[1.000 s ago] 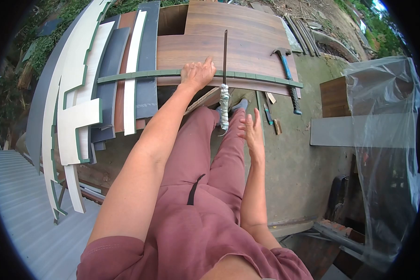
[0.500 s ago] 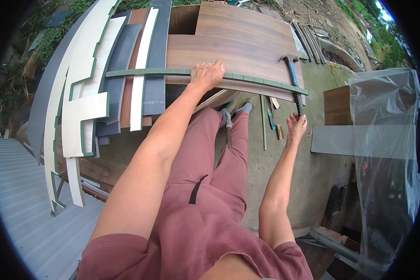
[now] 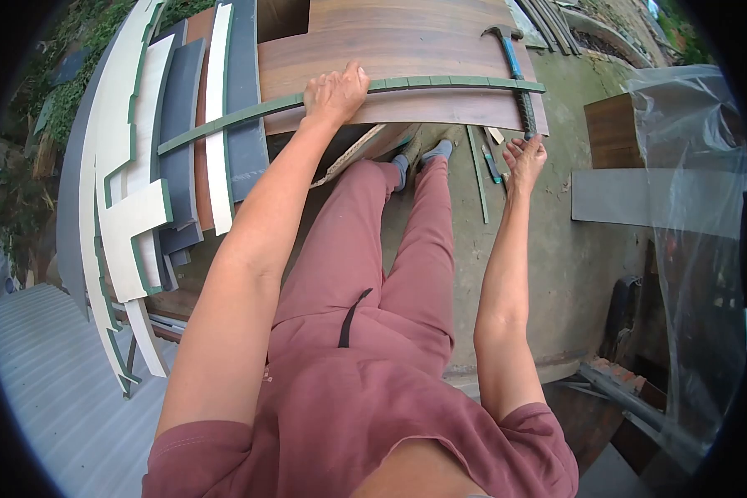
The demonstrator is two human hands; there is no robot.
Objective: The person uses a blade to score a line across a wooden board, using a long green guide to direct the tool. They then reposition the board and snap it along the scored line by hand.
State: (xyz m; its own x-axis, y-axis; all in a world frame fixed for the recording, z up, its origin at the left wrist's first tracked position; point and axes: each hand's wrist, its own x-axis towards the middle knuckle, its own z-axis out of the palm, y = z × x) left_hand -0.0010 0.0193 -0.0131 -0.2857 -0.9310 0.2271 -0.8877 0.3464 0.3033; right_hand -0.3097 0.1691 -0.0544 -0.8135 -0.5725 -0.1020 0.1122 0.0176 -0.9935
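My left hand [image 3: 336,95] is closed around a long, thin green strip [image 3: 440,82] with evenly spaced marks along it. The strip lies across a wood-grain board [image 3: 390,37] and reaches left over a pile of panels. A claw hammer [image 3: 513,62] with a blue shaft and black grip rests across the strip's right end, its head on the board. At the tip of that grip, the fingers of my right hand [image 3: 524,162] are curled, pinching the handle's end. The exact contact is partly hidden.
White panels with green edges [image 3: 137,224] and grey panels [image 3: 183,124] are stacked at the left. On the concrete floor [image 3: 523,274] lie a thin strip [image 3: 478,174] and a blue-and-black tool [image 3: 491,166]. Clear plastic sheeting [image 3: 697,249] hangs at the right beside a grey board [image 3: 614,195].
The view has shifted, so the board, strip and hammer appear higher. The strip's left end now slants lower across the panels. Both hands keep their places on strip and hammer.
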